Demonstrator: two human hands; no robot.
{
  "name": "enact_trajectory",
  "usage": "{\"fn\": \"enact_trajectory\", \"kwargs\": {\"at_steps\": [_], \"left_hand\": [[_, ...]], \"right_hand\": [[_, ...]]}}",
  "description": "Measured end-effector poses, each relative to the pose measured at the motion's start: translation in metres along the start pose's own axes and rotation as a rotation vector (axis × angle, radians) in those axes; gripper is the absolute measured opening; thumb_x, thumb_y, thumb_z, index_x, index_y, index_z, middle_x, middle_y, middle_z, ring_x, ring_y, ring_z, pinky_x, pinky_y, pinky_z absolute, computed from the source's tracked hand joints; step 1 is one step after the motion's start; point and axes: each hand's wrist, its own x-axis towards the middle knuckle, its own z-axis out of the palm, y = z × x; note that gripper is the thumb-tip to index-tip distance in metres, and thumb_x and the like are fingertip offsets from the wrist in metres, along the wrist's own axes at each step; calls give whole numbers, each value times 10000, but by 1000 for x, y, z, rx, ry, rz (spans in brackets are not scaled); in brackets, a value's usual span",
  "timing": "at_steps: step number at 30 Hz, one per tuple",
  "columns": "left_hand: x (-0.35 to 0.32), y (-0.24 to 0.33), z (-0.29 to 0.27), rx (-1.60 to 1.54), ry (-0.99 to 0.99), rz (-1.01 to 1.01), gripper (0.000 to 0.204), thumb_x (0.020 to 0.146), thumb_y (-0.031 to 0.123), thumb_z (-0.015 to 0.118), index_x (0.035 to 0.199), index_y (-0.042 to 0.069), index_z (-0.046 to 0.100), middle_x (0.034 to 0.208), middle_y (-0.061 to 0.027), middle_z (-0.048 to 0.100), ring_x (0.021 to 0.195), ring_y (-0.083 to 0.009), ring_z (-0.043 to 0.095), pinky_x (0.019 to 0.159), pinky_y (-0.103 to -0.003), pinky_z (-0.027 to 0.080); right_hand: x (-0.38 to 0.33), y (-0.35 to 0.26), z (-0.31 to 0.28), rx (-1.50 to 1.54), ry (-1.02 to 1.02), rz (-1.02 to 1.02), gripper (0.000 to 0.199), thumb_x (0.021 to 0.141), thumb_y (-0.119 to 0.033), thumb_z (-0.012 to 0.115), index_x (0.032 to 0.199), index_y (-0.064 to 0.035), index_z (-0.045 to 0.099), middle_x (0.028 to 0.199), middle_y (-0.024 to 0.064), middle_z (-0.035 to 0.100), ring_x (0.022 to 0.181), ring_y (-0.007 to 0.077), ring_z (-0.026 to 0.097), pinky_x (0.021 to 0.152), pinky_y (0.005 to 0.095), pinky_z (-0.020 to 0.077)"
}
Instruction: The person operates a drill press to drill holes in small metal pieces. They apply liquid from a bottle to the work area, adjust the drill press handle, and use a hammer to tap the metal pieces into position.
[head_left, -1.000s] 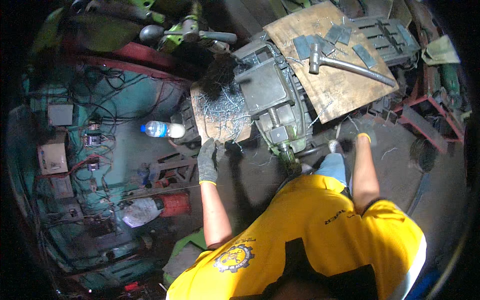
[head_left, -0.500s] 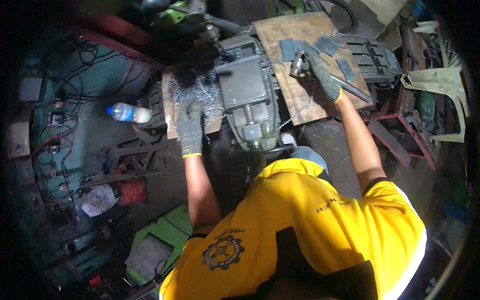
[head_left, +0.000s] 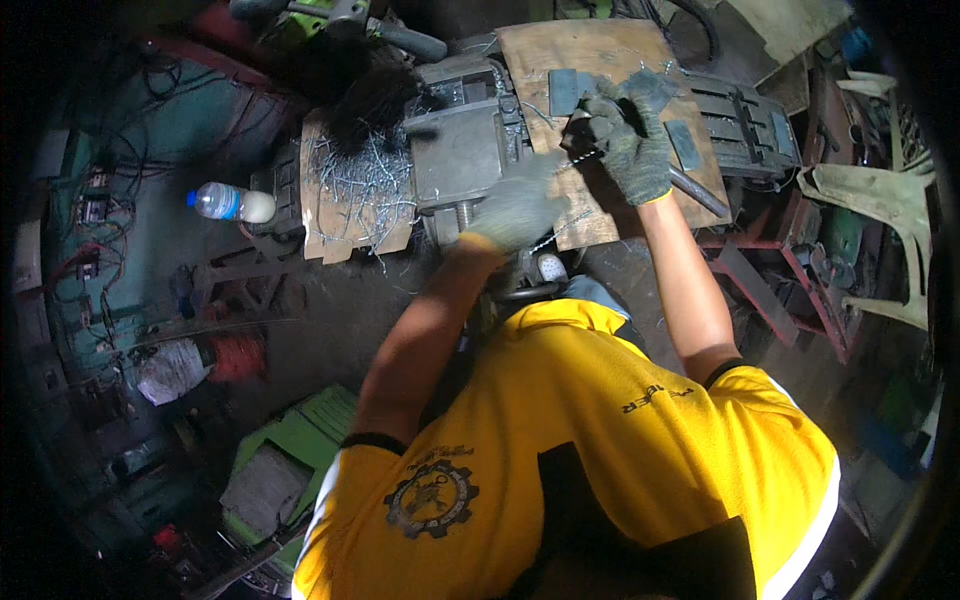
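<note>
Grey-gloved, our left hand (head_left: 515, 210) is blurred near twelve o'clock, its fingers unreadable. Our right hand (head_left: 630, 150) lies over the hammer (head_left: 698, 192) on the wooden board (head_left: 540, 60) toward one-thirty; we cannot tell whether its fingers clamp. Risk: a loose hold lets it slide; twisted swarf (head_left: 588, 156) snags us.

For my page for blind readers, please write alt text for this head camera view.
A gloved right grip covers part of a hammer on a wooden board; the blurred, gloved left grip is near a metal vise. A yellow shirt fills the lower foreground; metal shavings lie on another board left of the vise.
</note>
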Motion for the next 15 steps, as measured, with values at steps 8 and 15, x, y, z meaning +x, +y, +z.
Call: {"fn": "enact_trajectory", "kwargs": {"at_steps": [8,15], "left_hand": [[22,-15,69,270,-348,18,346,813,207,631,1109,32,598,1067,-219,653,972,-378,656,831,-487,521],[27,-11,57,139,-108,-40,277,825,213,603,1053,56,620,957,-200,669,920,-384,662,798,-489,520]], "right_hand": [[-13,-31,7,-208,253,-325,301,962,-305,555,1152,-84,630,1059,133,677,848,222,660,704,352,565],[-48,-56,-15,-216,468,-368,290,939,-258,554,1153,-84,644,1055,119,699,757,234,647,702,371,566]]}}
